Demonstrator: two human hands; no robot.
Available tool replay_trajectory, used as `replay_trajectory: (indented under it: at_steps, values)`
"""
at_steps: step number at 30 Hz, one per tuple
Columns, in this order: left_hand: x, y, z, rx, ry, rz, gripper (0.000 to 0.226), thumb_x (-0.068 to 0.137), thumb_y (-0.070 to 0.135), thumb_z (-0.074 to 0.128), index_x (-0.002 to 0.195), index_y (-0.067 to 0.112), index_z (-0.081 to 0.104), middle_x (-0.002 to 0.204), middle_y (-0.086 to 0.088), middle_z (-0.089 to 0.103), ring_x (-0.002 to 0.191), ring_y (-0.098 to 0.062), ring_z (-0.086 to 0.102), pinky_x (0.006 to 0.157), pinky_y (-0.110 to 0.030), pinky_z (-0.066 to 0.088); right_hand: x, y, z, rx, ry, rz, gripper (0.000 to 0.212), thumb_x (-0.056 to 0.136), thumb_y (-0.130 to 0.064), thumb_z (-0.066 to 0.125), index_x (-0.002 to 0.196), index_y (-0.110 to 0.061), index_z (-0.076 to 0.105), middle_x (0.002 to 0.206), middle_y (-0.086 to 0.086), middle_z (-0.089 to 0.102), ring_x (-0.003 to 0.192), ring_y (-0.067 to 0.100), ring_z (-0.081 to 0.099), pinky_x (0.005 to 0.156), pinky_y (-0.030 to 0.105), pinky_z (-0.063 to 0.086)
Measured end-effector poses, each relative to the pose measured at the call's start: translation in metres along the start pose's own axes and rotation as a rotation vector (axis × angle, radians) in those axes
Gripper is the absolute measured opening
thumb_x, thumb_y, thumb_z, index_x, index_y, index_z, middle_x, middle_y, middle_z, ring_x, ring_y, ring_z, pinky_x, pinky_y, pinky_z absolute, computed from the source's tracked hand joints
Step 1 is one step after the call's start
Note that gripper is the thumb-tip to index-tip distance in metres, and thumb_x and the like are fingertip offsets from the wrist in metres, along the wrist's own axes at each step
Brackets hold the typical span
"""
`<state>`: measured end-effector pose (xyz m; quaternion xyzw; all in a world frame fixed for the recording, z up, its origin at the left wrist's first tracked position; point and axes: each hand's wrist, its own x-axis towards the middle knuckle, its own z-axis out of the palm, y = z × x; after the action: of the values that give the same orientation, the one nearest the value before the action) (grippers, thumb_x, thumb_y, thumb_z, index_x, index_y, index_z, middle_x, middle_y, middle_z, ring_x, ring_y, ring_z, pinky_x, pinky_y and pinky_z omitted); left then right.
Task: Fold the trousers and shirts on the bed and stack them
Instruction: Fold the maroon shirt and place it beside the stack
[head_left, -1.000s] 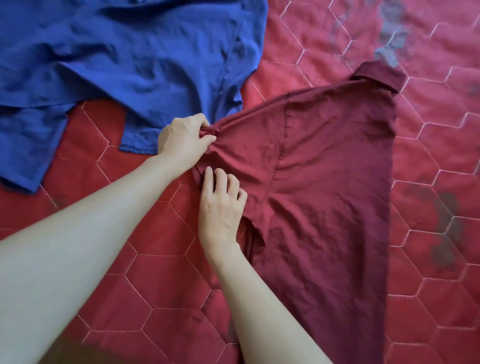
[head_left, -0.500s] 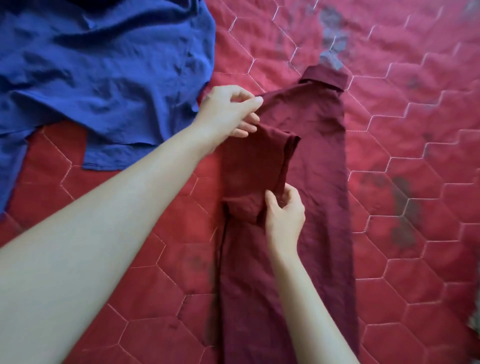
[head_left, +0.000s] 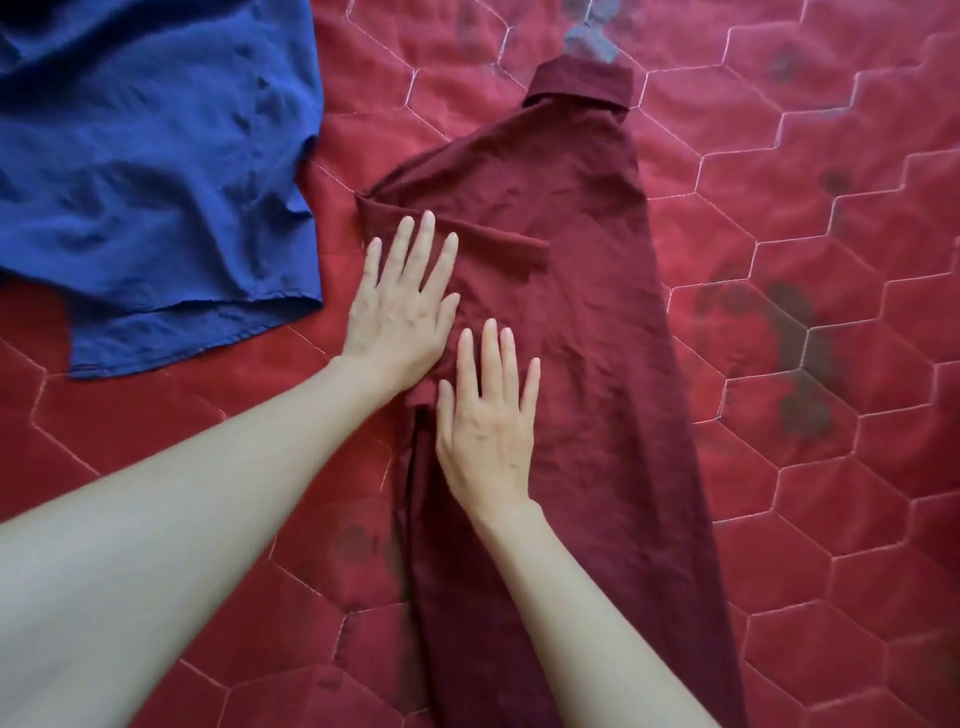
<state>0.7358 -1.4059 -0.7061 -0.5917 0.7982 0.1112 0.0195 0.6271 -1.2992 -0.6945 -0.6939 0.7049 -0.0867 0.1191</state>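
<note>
Here the maroon shirt (head_left: 587, 291) lies flat on the red quilted bed cover (head_left: 831, 467), narrowed into a long strip, with its collar (head_left: 582, 85) at the far end and its body running toward the person. A sleeve (head_left: 467, 244) is turned in over the body and makes a flap across the left part of the strip. The left hand (head_left: 400, 312) rests on this flap with the fingers straight and spread, gripping nothing; I judge that it presses the sleeve so that the flap does not spring open. The right hand (head_left: 485, 415) lies just beside it, a little nearer to the person, also flat with the fingers extended, on the body of the shirt and near its left edge; it seems to be smoothing the cloth so that the fold stays neat. Neither hand pinches the fabric. The strip is not yet folded along its length, so this shirt looks only partly done. To the left, apart from the maroon shirt, a blue garment (head_left: 150, 171) lies spread and wrinkled on the cover, and I think it waits for folding. No basket, box or other container is in view, and no finished stack.
</note>
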Motion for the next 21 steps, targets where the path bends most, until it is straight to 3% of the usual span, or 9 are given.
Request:
replay_trajectory:
  at_steps: [8, 11, 15, 18, 21]
  values:
    - [0.047, -0.001, -0.006, -0.022, 0.050, -0.119, 0.057, 0.103, 0.037, 0.023, 0.154, 0.015, 0.013, 0.162, -0.014, 0.004, 0.149, -0.028, 0.001, 0.119, -0.049, 0.000, -0.013, 0.019, 0.013, -0.070, 0.019, -0.036, 0.051, 0.103, -0.033, 0.030, 0.150, -0.014, 0.032, 0.158, 0.009, 0.026, 0.148, 0.024, 0.019, 0.120, 0.045, 0.019]
    - [0.018, 0.013, -0.002, -0.110, 0.092, -0.174, 0.057, 0.102, 0.035, 0.025, 0.154, 0.015, 0.012, 0.161, -0.015, 0.002, 0.149, -0.027, 0.000, 0.119, -0.048, 0.000, -0.012, 0.023, 0.004, 0.058, 0.022, -0.041, 0.048, 0.102, -0.023, 0.034, 0.149, -0.009, 0.034, 0.156, 0.009, 0.030, 0.147, 0.022, 0.022, 0.118, 0.045, 0.025]
    - [-0.057, 0.039, 0.013, -0.152, 0.080, -0.151, 0.057, 0.100, 0.033, 0.029, 0.153, 0.015, 0.021, 0.161, -0.015, 0.009, 0.149, -0.028, 0.008, 0.119, -0.050, 0.008, 0.006, 0.029, -0.011, 0.300, 0.166, 0.052, 0.048, 0.097, -0.002, 0.045, 0.144, 0.000, 0.038, 0.149, 0.014, 0.041, 0.143, 0.027, 0.031, 0.111, 0.048, 0.035]
    - [-0.094, 0.045, 0.025, -0.121, 0.094, -0.134, 0.056, 0.097, 0.031, 0.032, 0.150, 0.013, 0.032, 0.159, -0.015, 0.019, 0.147, -0.029, 0.017, 0.117, -0.052, 0.015, 0.038, 0.024, -0.016, 0.225, 0.188, -0.055, 0.048, 0.098, -0.008, 0.039, 0.146, -0.005, 0.038, 0.151, 0.013, 0.038, 0.145, 0.027, 0.027, 0.116, 0.047, 0.027]
    - [-0.106, 0.046, 0.029, -0.113, 0.094, -0.147, 0.055, 0.096, 0.031, 0.033, 0.149, 0.014, 0.035, 0.159, -0.013, 0.020, 0.147, -0.028, 0.018, 0.117, -0.051, 0.014, 0.077, 0.017, -0.011, 0.037, 0.048, -0.250, 0.050, 0.100, -0.025, 0.034, 0.149, -0.016, 0.034, 0.157, 0.010, 0.029, 0.147, 0.025, 0.021, 0.120, 0.045, 0.017]
